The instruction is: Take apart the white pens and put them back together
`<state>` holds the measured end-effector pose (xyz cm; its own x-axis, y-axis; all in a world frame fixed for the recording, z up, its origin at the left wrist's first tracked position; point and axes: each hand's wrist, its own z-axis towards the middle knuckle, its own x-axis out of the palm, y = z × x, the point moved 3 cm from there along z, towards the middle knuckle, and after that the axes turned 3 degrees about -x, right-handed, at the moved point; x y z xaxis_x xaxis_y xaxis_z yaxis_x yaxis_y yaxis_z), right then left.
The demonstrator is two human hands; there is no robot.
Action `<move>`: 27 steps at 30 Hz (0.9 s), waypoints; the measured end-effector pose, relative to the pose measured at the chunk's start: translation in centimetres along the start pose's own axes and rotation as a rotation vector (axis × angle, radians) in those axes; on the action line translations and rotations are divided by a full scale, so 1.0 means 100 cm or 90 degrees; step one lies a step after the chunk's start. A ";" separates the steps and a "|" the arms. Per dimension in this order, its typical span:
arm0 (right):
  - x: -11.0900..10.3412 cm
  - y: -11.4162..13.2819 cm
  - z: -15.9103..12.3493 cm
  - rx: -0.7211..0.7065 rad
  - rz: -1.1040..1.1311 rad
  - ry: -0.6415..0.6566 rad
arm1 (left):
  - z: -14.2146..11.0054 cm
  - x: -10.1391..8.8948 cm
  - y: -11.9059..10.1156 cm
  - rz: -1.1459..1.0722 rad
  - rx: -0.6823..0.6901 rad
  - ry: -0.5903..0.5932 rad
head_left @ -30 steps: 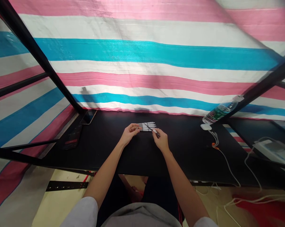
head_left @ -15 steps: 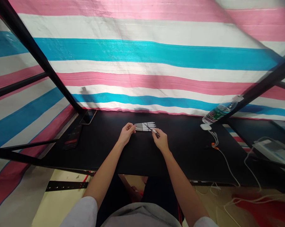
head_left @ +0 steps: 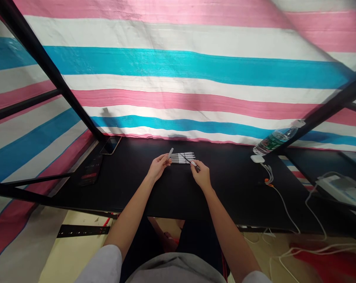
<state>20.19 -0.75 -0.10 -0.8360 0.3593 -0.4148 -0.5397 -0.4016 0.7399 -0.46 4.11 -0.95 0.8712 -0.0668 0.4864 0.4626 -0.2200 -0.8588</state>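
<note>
A striped tarp (head_left: 178,67) in pink, white and blue fills the space ahead of you and wraps down the left side, crossed by black frame poles (head_left: 49,74). Below it runs the black counter (head_left: 233,196), with your forearms reaching onto it from gray sleeves (head_left: 101,265). Pale floor (head_left: 77,251) and white cables (head_left: 301,251) show beneath its front edge, and a power strip (head_left: 335,186) sits low at the far right.

At the counter's back left lie a phone (head_left: 110,145) and, nearer you, a dark flat object (head_left: 91,169). At the back right, a plastic water bottle (head_left: 275,138) stands tilted behind a pole, just beyond a small white puck (head_left: 257,158) with a white cord (head_left: 284,208) and an orange clip (head_left: 266,181).

A tight row of markers (head_left: 182,157) lies flat at the counter's center, between your hands. Your left hand (head_left: 158,166) is nearly closed, pinching a gray marker (head_left: 170,153) that points up and away, just beside the row's left end. Your right hand (head_left: 200,176) pinches a slim dark marker (head_left: 188,159), which slants over the row's right side.
</note>
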 end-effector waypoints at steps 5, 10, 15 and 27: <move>0.000 -0.002 0.000 0.004 -0.003 -0.001 | 0.000 -0.001 0.000 0.012 -0.005 0.007; 0.001 -0.004 0.000 0.004 -0.007 -0.003 | -0.001 0.001 0.000 0.021 -0.001 0.011; 0.002 -0.004 0.000 0.004 -0.006 -0.005 | -0.001 0.001 -0.001 0.008 0.002 0.024; 0.001 -0.002 0.000 -0.002 -0.009 -0.002 | -0.005 0.007 -0.004 0.118 0.097 0.040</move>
<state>20.25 -0.66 -0.33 -0.8283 0.3669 -0.4234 -0.5513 -0.3992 0.7326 -0.13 3.70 -0.16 0.9334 -0.1543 0.3239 0.3201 -0.0497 -0.9461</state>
